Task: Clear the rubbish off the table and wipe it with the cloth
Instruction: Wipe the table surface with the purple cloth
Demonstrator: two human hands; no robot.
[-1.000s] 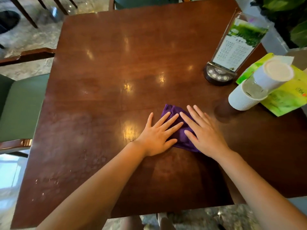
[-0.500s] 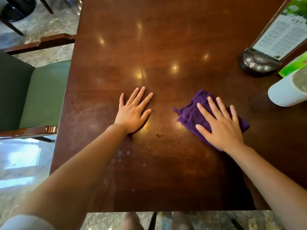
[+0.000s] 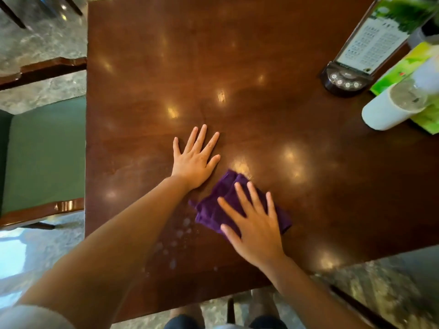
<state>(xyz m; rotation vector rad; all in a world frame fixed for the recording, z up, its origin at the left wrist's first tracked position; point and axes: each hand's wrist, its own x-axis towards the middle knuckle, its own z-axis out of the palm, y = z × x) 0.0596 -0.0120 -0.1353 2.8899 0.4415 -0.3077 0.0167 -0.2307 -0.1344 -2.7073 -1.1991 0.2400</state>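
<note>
Wiping step: my right hand [image 3: 255, 230] presses flat on the cloth [image 3: 222, 205] near the table [image 3: 237, 55] front edge, left hand [image 3: 194, 160] flat, holding nothing. Next, sweep toward the droplets [image 3: 174, 243] at front-left, probably water.

table [image 3: 261, 55] | cloth [image 3: 213, 205] under right hand [image 3: 256, 231] at 6 | left hand [image 3: 194, 160] flat, 11 of cloth | cup [image 3: 380, 112], sign [image 3: 351, 74] at 2

Hidden, cropped, blurred: head view
Right hand [image 3: 255, 230] motion-blurred, covers the middle of the purple cloth [image 3: 215, 205]. Menu stand [image 3: 370, 46] cut by top edge, print too small to read. White cup [image 3: 384, 112] and green packet [image 3: 403, 67] blurred, cut by right edge. Counter [image 3: 166, 67] far edge out of frame.
</note>
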